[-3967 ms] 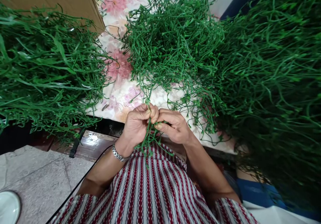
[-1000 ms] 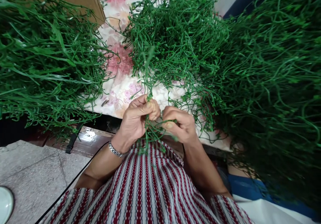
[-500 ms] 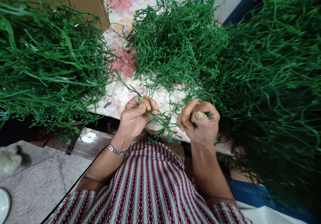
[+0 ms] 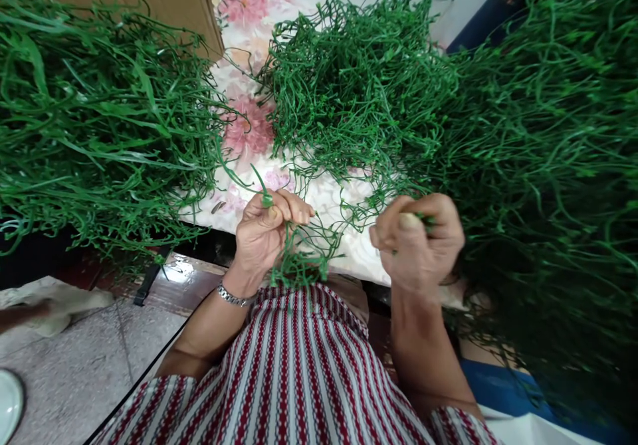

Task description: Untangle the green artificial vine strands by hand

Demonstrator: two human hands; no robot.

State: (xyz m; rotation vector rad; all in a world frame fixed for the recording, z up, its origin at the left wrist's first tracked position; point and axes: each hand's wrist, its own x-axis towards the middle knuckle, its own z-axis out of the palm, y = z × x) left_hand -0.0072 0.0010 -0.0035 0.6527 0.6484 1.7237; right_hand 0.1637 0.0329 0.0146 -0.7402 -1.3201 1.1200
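My left hand (image 4: 264, 232) is closed, thumb against fingers, on a green artificial plant stem (image 4: 302, 266). Its branching end hangs below the palm over the striped clothing, and a short tip sticks up above the thumb. To the right, my right hand (image 4: 421, 242) is curled into a fist, slightly blurred. A little green (image 4: 426, 219) shows between its fingers; what exactly it grips is too small to make out. Just beyond both hands lies a tangled middle pile of the same green stems (image 4: 359, 93), with loose strands reaching toward me.
A large heap of longer green stems (image 4: 100, 119) lies at left, and another heap (image 4: 548, 139) fills the right side. Under them spreads a floral cloth (image 4: 249, 126). A cardboard box (image 4: 149, 6) stands back left, a dark blue container (image 4: 488, 13) back right. A pale blurred shape (image 4: 54, 309) is low left.
My right hand has moved right, away from my left hand. The stem in my left hand has shifted, its branches now hanging closer under the palm. The pale shape at lower left has changed.
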